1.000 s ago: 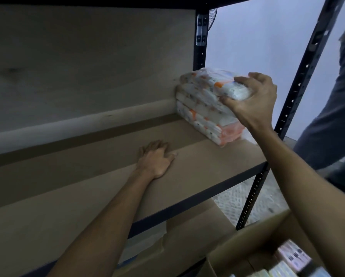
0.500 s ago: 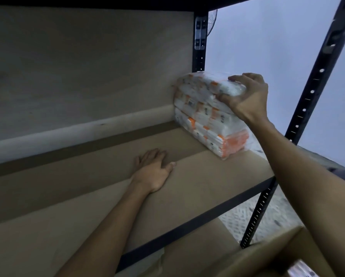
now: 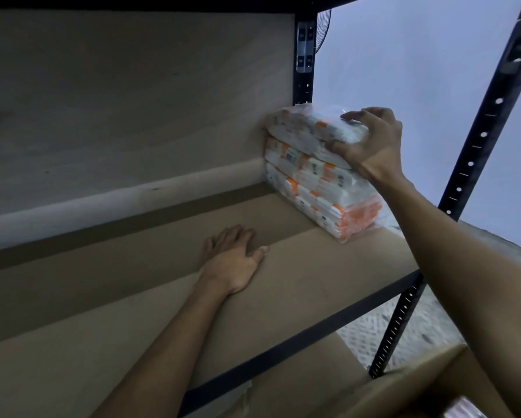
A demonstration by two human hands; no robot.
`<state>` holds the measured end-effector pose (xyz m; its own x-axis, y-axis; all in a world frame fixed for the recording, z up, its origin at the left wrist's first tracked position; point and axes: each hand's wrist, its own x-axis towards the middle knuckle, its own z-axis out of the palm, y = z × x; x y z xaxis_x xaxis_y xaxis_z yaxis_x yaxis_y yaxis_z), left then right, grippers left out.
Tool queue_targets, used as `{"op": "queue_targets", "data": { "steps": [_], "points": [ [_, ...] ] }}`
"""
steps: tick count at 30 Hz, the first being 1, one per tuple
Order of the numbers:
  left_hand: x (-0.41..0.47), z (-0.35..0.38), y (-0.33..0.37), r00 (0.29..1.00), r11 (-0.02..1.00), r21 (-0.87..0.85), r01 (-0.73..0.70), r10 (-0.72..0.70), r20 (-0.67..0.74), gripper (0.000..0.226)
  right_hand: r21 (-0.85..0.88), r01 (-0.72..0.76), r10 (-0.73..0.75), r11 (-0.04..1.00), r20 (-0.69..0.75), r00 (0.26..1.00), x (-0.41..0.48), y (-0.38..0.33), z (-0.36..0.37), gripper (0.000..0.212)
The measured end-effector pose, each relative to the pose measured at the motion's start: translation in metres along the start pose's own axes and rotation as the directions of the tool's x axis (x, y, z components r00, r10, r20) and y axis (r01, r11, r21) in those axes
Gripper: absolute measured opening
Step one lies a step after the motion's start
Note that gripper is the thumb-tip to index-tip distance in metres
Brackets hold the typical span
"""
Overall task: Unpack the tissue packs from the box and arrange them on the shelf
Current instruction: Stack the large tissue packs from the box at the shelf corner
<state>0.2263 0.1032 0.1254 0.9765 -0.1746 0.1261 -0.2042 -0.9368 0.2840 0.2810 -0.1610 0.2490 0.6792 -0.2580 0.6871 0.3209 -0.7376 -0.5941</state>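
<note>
A stack of white and orange tissue packs (image 3: 316,173) stands in the far right corner of the brown shelf board (image 3: 168,300), against the back panel and the rear post. My right hand (image 3: 370,143) grips the front end of the top pack, thumb on its near side and fingers curled over the top. My left hand (image 3: 233,256) lies flat and open on the shelf board to the left of the stack, palm down, holding nothing. The cardboard box (image 3: 419,384) shows at the bottom right, with a bit of a pack at its edge.
Black perforated metal posts (image 3: 476,146) frame the shelf on the right. A dark rail (image 3: 298,336) edges the board's front. A lower cardboard-covered shelf (image 3: 295,387) lies beneath. Patterned floor (image 3: 370,327) shows behind the front post.
The view has shifted left and the other person at the right has left the frame. My right hand stays on the top pack, which now sits squarer on the stack. My left hand has not moved.
</note>
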Motion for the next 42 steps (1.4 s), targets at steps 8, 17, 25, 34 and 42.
{"op": "queue_targets", "data": {
  "steps": [8, 17, 25, 34, 42],
  "points": [
    [0.001, 0.000, 0.000, 1.000, 1.000, 0.011, -0.003, 0.003, -0.006, 0.058, -0.031, -0.045, 0.044, 0.998, -0.027, 0.999, 0.001, -0.004, 0.005, 0.057],
    [0.001, 0.002, -0.002, 1.000, 1.000, 0.010, -0.001, 0.001, -0.010, 0.058, -0.045, -0.049, 0.050, 0.998, 0.021, 0.999, -0.002, -0.004, 0.002, 0.057],
    [0.001, 0.001, -0.002, 1.000, 1.000, 0.021, -0.006, 0.006, -0.006, 0.059, -0.098, -0.051, 0.062, 0.994, 0.111, 0.992, 0.002, 0.001, -0.004, 0.066],
    [0.001, 0.000, -0.001, 1.000, 1.000, 0.021, 0.000, 0.000, -0.001, 0.060, -0.161, -0.007, 0.038, 0.987, 0.188, 0.981, -0.005, -0.003, -0.019, 0.071],
    [-0.008, -0.005, 0.003, 1.000, 1.000, -0.010, -0.011, 0.011, 0.012, 0.056, -0.204, 0.012, 0.026, 0.979, 0.180, 0.983, -0.054, -0.007, -0.042, 0.064]
  ]
}}
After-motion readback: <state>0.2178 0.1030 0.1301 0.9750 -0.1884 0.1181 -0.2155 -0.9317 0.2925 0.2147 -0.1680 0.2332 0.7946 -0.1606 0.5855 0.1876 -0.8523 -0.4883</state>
